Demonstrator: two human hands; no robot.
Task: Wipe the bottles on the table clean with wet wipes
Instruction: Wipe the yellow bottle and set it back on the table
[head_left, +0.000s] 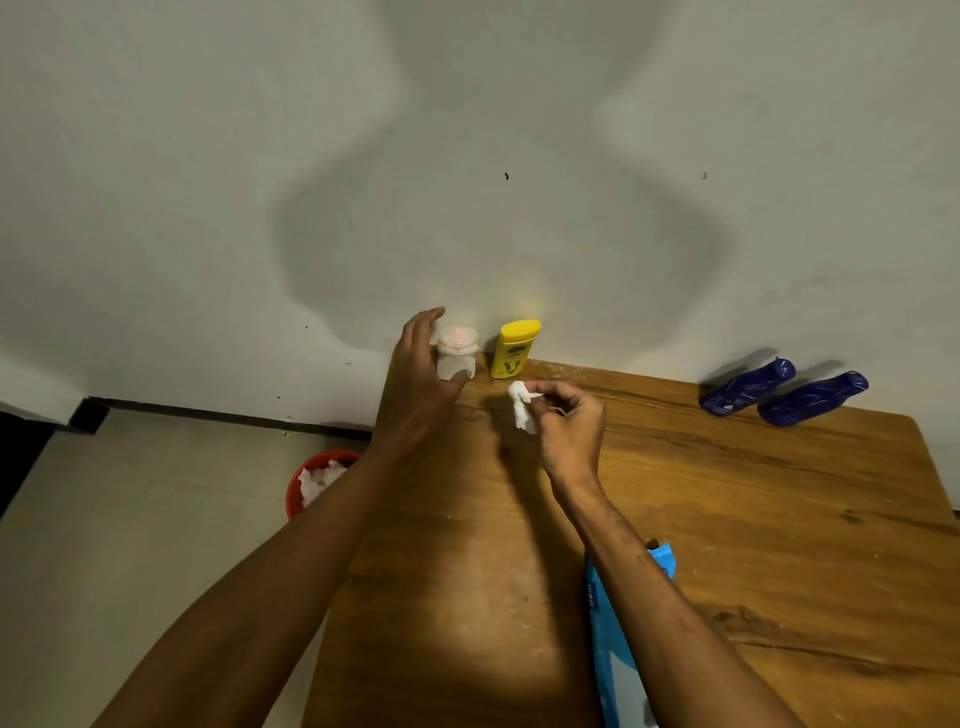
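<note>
Nearer than the right hand (569, 431) fingers, under the forearm, wipes pack (605, 639); those fingers pinch a crumpled wet wipe (521, 410); just past them, left hand (415, 384) curls round the small jar (456, 353); yellow bottle (511, 348) beside its thumb. Step looks like wiping the jar; next: press wipe onto it.
</note>
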